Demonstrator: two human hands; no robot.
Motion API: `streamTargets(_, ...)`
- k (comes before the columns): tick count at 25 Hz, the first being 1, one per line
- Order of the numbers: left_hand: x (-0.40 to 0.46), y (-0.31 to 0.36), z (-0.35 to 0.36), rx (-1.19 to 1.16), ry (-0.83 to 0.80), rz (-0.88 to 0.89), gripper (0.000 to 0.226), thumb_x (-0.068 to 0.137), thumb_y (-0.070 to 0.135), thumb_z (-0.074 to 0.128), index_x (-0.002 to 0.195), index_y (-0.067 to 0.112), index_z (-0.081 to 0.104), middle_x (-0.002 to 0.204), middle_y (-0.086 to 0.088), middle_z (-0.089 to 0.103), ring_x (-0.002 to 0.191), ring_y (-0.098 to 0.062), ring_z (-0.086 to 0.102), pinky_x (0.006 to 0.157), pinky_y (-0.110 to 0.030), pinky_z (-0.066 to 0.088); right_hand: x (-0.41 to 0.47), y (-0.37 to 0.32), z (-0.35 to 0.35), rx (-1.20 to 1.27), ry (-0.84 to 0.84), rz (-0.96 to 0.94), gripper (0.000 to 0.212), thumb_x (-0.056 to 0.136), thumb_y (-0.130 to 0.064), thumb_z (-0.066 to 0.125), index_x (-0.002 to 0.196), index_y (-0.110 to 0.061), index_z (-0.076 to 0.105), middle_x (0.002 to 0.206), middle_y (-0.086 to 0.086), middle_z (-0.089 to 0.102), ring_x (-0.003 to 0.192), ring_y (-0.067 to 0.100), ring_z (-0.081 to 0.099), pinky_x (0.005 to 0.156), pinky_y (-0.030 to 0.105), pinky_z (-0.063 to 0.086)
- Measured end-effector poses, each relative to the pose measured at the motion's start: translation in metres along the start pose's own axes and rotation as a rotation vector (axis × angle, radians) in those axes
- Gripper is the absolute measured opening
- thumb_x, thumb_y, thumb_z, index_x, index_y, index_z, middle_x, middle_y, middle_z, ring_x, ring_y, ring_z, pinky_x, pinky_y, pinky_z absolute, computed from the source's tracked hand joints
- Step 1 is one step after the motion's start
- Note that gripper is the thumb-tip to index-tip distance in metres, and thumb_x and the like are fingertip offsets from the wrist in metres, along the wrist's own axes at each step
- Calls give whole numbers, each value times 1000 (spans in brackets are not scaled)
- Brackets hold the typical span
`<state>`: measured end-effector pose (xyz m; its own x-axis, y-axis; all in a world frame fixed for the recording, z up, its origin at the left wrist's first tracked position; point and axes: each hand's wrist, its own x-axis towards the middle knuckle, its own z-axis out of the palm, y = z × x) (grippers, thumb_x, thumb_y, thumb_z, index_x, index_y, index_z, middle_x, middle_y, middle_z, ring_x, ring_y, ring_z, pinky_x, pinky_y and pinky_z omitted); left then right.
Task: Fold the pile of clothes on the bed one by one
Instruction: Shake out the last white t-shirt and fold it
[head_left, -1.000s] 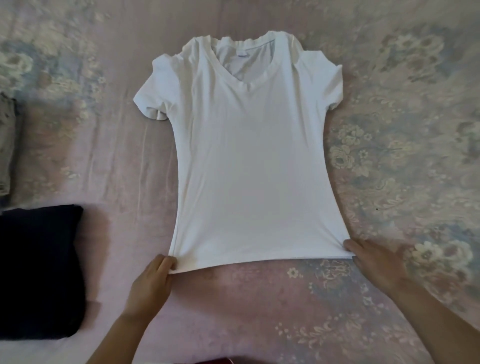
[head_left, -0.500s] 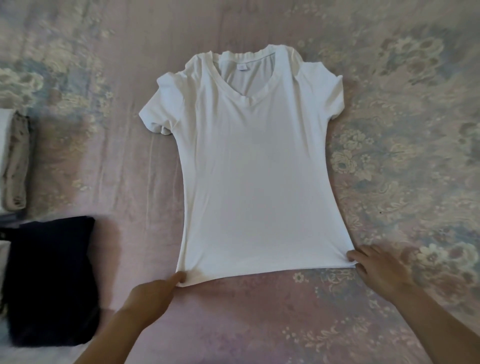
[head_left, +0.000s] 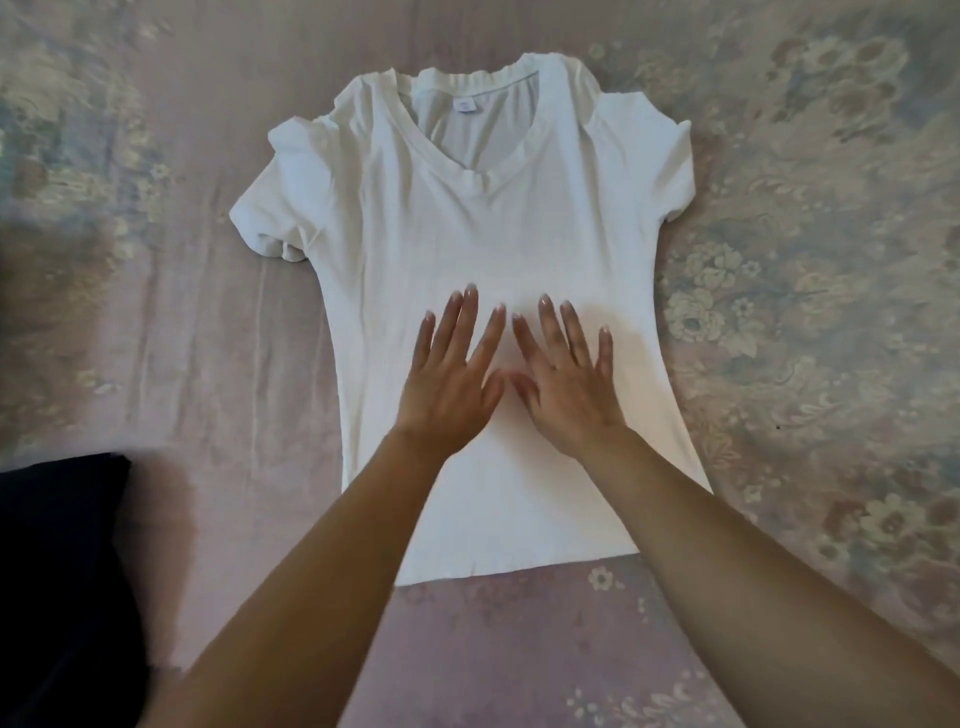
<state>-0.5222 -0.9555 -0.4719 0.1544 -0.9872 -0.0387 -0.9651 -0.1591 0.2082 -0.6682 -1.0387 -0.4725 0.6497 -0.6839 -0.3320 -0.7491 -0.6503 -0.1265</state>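
A white V-neck T-shirt (head_left: 467, 234) lies spread flat, front up, on the bed, with its neck at the far end and its hem toward me. My left hand (head_left: 449, 379) and my right hand (head_left: 563, 382) lie side by side on the middle of the shirt, palms down. The fingers of both hands are straight and spread, pressing on the cloth. My forearms cover part of the shirt's lower half and hem.
The bed has a pink and grey floral cover (head_left: 805, 260). A dark folded garment (head_left: 62, 571) sits on the bed at the lower left, apart from the shirt.
Both hands have let go of the hem's corners and moved up onto the middle of the shirt. The camera has come closer, and the folded items at the far left are out of view.
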Motion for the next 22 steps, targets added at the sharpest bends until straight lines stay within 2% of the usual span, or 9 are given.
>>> streamTargets(2, 12, 1, 28, 75, -24, -63, 58, 95, 40, 29, 146, 13, 35, 151, -18, 32, 139, -34, 32, 111, -56, 26, 8, 8, 23, -10, 40, 27, 64, 93, -56, 9, 150, -31, -4, 160, 3, -5, 147, 24, -5, 113, 56, -4)
streamTargets(5, -4, -4, 48, 114, 12, -75, 60, 94, 43, 29, 146, 14, 37, 152, -16, 31, 141, -32, 28, 112, -55, 17, -6, 26, 43, 0, 168, -70, 63, 93, -50, 24, 149, -24, 19, 156, 11, 23, 143, 26, 16, 112, 52, 10)
streamTargets(7, 20, 1, 41, 124, 74, -46, 62, 93, 43, 30, 145, 10, 37, 151, -20, 32, 141, -32, 29, 112, -54, 18, 7, 38, 33, 59, 223, -84, 59, 94, -45, 28, 147, -19, 27, 153, 12, 30, 141, 27, 23, 112, 50, 17)
streamTargets(11, 125, 26, 48, 79, 133, 14, 63, 94, 41, 30, 144, 5, 36, 150, -22, 33, 139, -33, 32, 114, -49, 18, 77, 94, -22, 300, 410, 274, 50, 99, -24, 38, 144, -4, 34, 151, 18, 31, 140, 32, 30, 112, 40, 24)
streamTargets(14, 155, 40, 63, 99, 63, -34, 64, 94, 46, 25, 149, 11, 29, 154, -17, 26, 143, -30, 25, 111, -63, 12, 137, 157, -57, 531, 470, 432, 42, 89, -13, 40, 128, -4, 51, 130, 19, 51, 121, 35, 47, 98, 39, 37)
streamTargets(16, 155, 39, 71, 118, 84, -37, 64, 94, 46, 26, 149, 13, 27, 156, -15, 23, 145, -29, 21, 110, -67, 9, 174, 185, -78, 694, 373, 514, 50, 81, -28, 41, 128, -14, 51, 132, 14, 52, 122, 33, 47, 99, 42, 41)
streamTargets(19, 155, 40, 69, 104, 98, -29, 65, 91, 44, 31, 148, 13, 32, 155, -15, 26, 144, -29, 23, 108, -68, 12, 206, 208, -97, 649, -68, 461, 66, 66, -47, 58, 127, -25, 54, 135, 10, 48, 126, 28, 43, 108, 39, 34)
streamTargets(20, 157, 40, 67, 96, 95, -33, 65, 90, 44, 32, 147, 13, 33, 155, -14, 26, 144, -29, 24, 108, -69, 13, 209, 207, -106, 627, -111, 409, 51, 68, -43, 63, 114, -22, 61, 124, 8, 51, 117, 22, 47, 103, 32, 36)
streamTargets(22, 160, 38, 65, 95, 87, -43, 65, 88, 43, 33, 147, 13, 35, 154, -14, 27, 144, -28, 24, 107, -69, 14, 207, 199, -118, 828, -91, 342, 13, 80, -20, 67, 87, -11, 60, 93, 2, 53, 85, 11, 48, 72, 20, 40)
